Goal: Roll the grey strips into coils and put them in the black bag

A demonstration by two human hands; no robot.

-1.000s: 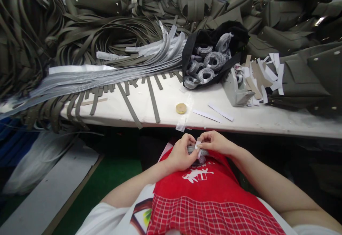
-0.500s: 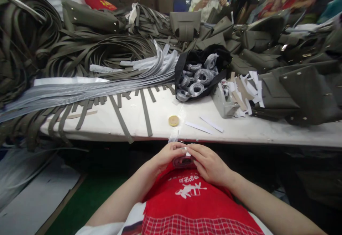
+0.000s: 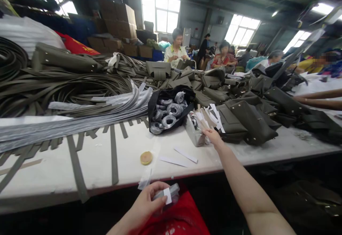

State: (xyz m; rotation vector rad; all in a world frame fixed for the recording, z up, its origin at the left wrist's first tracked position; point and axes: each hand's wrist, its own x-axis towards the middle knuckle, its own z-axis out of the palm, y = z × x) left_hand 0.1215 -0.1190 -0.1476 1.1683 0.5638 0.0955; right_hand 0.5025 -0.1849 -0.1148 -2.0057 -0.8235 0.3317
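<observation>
Low in front of my red apron, my left hand [image 3: 145, 203] grips a coiled strap [image 3: 175, 190] in clear plastic. A white paper strip [image 3: 167, 195] lies across this coil under my thumb. My right hand [image 3: 213, 138] is stretched out to the grey tape dispenser [image 3: 196, 138], its fingertips pinched together at the dispenser's edge; what is between them is too small to make out. White and brown paper strips [image 3: 211, 117] are heaped just behind those fingers. Beside the dispenser, a black bag [image 3: 153, 110] holds several wrapped strap coils [image 3: 175, 109].
A yellow tape roll [image 3: 146, 158] and two white paper strips [image 3: 173, 161] lie on the white table [image 3: 107, 170]. Long dark straps [image 3: 80, 88] cover the left side, some overhanging the front edge. Dark bags [image 3: 251, 121] are piled right. Co-workers [image 3: 176, 51] sit beyond.
My right hand has left the coil and reached forward and right to the tape dispenser. The left hand keeps the coil alone. My view has tilted up and turned right.
</observation>
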